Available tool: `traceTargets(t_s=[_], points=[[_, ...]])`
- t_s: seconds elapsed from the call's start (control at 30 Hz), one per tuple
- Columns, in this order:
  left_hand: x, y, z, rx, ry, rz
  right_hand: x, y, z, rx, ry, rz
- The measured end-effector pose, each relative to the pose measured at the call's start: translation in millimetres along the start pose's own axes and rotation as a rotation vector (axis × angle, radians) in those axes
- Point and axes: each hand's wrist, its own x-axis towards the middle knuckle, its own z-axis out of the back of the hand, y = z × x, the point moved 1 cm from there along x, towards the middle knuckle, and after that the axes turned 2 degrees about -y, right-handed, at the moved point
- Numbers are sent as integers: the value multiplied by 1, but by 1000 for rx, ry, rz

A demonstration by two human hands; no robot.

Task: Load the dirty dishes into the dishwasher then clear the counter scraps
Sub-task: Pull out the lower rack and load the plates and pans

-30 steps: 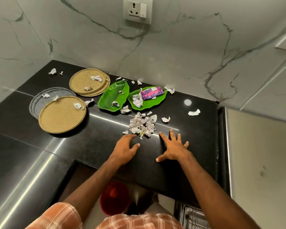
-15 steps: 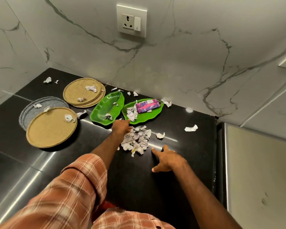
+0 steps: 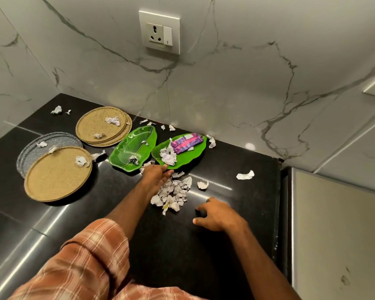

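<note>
The left hand [image 3: 155, 174] lies with fingers stretched nearly straight, touching the near rim of the right green plate [image 3: 191, 155]. That plate sits on the black surface [image 3: 178, 256] beside a second green plate [image 3: 128, 148] and carries paper scraps and a purple wrapper [image 3: 185, 141]. The right hand [image 3: 217, 215] rests on the surface, fingers loosely curled and holding nothing, just right of the scrap pile [image 3: 173, 194].

The scene was lit softly from above. White glare streaks were reflected in the glossy black surface [image 3: 171, 245], and straight lines were bowed near the edges.
</note>
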Motion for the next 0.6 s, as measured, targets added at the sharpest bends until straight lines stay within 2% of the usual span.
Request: traceTargets(t_s=[0.07, 0.13, 0.2, 0.23, 0.37, 0.47, 0.5, 0.53, 0.6], points=[[-15, 5, 9, -8, 31, -19, 0, -7, -3, 240, -179, -25], [-37, 13, 20, -26, 71, -32, 1, -8, -4, 703, -341, -51], [-62, 22, 28, -26, 122, -39, 2, -3, -4, 1149, -351, -63], [-74, 27, 31, -13, 155, -43, 4, 0, -4, 1292, -340, -54], [-105, 47, 46, 28, 293, 6, 11, 13, -10, 1633, -414, -44], [-118, 47, 57, 236, 409, 40, 10, 13, -22, 1654, -485, -84], [-120, 44, 62, 429, 388, -31, 8, 13, -26, 1638, -490, -94], [-119, 40, 67, 690, 313, -180, 7, 12, -30, 1623, -489, -101], [-119, 27, 73, 1170, 154, -648, 3, 11, -36, 1589, -478, -129]])
